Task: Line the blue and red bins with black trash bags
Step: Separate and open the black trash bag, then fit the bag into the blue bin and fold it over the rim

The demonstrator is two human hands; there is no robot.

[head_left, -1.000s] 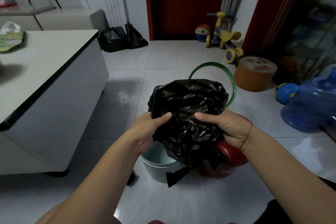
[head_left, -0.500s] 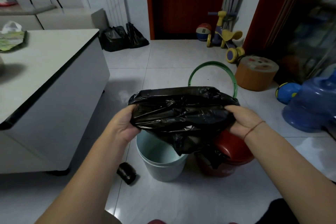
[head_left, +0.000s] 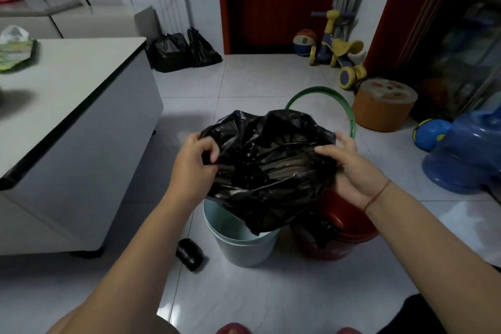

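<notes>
Left hand (head_left: 193,165) and right hand (head_left: 352,171) each pinch rim of black trash bag (head_left: 268,168), mouth spread open, bottom hanging over blue bin (head_left: 244,248). Red bin (head_left: 340,241) just right, on floor.

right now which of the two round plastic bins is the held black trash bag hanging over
The pale blue plastic bin: the tip of the black trash bag hangs over its opening, not the red bin.

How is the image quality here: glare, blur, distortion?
Head view: wide-angle distortion bows the table edge and leans the right-hand verticals; soft glare on the floor tiles and the folds of the bag; dim right side smeared; centre sharp.
</notes>
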